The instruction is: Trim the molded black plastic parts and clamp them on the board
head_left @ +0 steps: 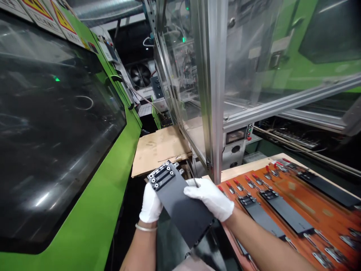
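Between my two white-gloved hands I hold a long flat dark grey plastic panel (pixel 183 205), tilted in front of my body. Several holes with light-coloured rings line its far end. My left hand (pixel 151 203) grips the panel's left edge near that end, its fingers partly hidden behind. My right hand (pixel 210 197) grips the right edge, thumb on the top face and fingers underneath. To the right, an orange fixture board (pixel 299 205) carries similar panels, among them a dark grey panel (pixel 286 210) lying between red-handled toggle clamps (pixel 255 180).
A green machine with a dark window (pixel 56 143) stands close on my left. An aluminium-framed clear enclosure (pixel 216 94) rises ahead and to the right. Flat cardboard (pixel 160 146) lies between them. A small control box with a screen (pixel 236 136) sits below the enclosure.
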### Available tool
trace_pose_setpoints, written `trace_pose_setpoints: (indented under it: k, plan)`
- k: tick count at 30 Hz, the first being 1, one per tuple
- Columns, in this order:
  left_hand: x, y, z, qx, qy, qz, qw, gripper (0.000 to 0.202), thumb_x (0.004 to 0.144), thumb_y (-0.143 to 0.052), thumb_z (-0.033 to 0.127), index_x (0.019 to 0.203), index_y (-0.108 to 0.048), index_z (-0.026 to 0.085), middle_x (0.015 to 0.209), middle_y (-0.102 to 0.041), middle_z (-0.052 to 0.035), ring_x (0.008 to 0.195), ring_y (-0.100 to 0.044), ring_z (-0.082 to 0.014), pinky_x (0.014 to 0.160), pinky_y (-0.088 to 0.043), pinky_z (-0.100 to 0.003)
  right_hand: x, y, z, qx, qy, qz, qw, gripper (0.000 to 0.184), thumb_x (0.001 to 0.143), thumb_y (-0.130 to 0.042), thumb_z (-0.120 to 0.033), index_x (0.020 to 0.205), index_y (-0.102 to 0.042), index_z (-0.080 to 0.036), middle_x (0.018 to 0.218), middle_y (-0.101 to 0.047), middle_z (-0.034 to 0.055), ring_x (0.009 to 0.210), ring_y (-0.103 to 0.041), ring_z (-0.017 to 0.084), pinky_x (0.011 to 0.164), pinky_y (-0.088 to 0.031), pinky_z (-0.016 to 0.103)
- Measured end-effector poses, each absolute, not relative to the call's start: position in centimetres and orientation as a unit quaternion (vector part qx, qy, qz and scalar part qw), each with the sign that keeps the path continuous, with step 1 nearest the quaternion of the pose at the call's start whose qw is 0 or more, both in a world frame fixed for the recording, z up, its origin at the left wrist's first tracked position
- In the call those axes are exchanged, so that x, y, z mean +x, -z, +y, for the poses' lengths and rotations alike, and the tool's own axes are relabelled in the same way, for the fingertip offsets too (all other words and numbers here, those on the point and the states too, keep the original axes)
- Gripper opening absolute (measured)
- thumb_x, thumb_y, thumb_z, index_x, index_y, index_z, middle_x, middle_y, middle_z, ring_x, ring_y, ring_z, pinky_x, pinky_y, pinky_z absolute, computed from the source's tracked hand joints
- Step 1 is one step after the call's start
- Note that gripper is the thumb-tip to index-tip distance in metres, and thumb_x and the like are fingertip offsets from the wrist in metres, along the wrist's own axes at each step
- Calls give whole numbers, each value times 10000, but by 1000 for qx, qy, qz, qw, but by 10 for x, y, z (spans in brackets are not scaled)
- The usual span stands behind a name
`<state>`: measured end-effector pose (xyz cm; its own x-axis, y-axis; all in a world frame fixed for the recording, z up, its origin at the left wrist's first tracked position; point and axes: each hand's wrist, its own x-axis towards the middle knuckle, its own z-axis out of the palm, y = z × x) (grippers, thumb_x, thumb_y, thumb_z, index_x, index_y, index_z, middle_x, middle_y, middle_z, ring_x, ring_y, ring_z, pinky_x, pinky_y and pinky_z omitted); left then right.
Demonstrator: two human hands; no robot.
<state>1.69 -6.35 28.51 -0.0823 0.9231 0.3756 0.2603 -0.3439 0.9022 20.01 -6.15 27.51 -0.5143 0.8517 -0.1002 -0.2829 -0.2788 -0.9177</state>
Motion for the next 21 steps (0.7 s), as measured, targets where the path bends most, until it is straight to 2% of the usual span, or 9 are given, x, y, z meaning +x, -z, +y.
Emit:
trace_pose_setpoints:
  k: [3, 5, 7, 8, 10, 12, 15, 17, 21]
  plan:
    - [31, -263, -81, 646, -461, 474, 381, 212, 848, -593, 313, 928, -729, 171, 810, -755, -84, 740, -707, -204, 765, -608, -346, 196, -276, -59, -302, -728, -417, 453, 374, 678, -758, -421, 879, -650, -125, 769, -687, 29, 687, -610, 143, 669, -469, 265]
    - [35, -246, -94, 647, -385, 485, 446, 263, 893, -520, 335, 844, -718, 169, 552, -681, -48, 484, -638, -175, 530, -592, -299, 195, -279, -54, -312, -702, -423, 481, 367, 718, -722, -429, 923, -641, -136, 850, -702, 44, 765, -633, 163, 731, -491, 285]
    - [31, -236, -101, 661, -374, 497, 421, 316, 923, -446, 324, 820, -702, 170, 434, -615, -29, 344, -561, -169, 355, -510, -274, 198, -282, -50, -361, -637, -467, 496, 348, 785, -651, -425, 994, -617, -149, 923, -698, 58, 848, -637, 185, 787, -498, 311]
    - [28, -235, -102, 681, -393, 492, 375, 278, 909, -469, 309, 860, -704, 169, 500, -664, -53, 402, -614, -190, 388, -540, -292, 200, -282, -50, -402, -579, -501, 502, 327, 831, -595, -417, 1025, -602, -154, 950, -691, 68, 881, -632, 193, 812, -494, 327]
    - [19, -238, -100, 738, -441, 450, 244, 223, 820, -602, 266, 991, -709, 173, 845, -765, -129, 772, -732, -269, 698, -626, -403, 209, -281, -57, -470, -445, -584, 491, 265, 913, -465, -378, 1023, -587, -171, 980, -675, 81, 925, -620, 200, 860, -474, 352]
    - [13, -248, -95, 771, -451, 418, 164, 344, 737, -686, 208, 1080, -701, 189, 1086, -732, -144, 1035, -680, -312, 932, -553, -465, 217, -280, -74, -485, -370, -656, 445, 264, 953, -370, -326, 927, -598, -196, 942, -670, 73, 907, -621, 197, 864, -459, 354]
    - [13, -261, -90, 758, -477, 413, 167, 336, 761, -658, 146, 1090, -690, 204, 1039, -750, -112, 941, -715, -277, 853, -603, -401, 222, -279, -102, -484, -375, -698, 371, 295, 964, -342, -293, 861, -608, -218, 866, -677, 46, 847, -636, 192, 792, -471, 335]
    - [16, -264, -90, 727, -514, 416, 188, 323, 769, -646, 116, 1076, -683, 210, 1006, -760, -90, 886, -729, -257, 795, -625, -371, 219, -279, -114, -502, -376, -690, 360, 295, 964, -332, -284, 903, -613, -216, 873, -684, 49, 852, -646, 200, 775, -482, 334]
    - [20, -264, -89, 731, -521, 419, 138, 342, 713, -671, 52, 1015, -689, 211, 982, -768, -67, 858, -733, -240, 780, -628, -332, 212, -278, -115, -518, -349, -685, 375, 331, 960, -314, -276, 893, -627, -192, 851, -691, 79, 845, -664, 218, 768, -505, 340]
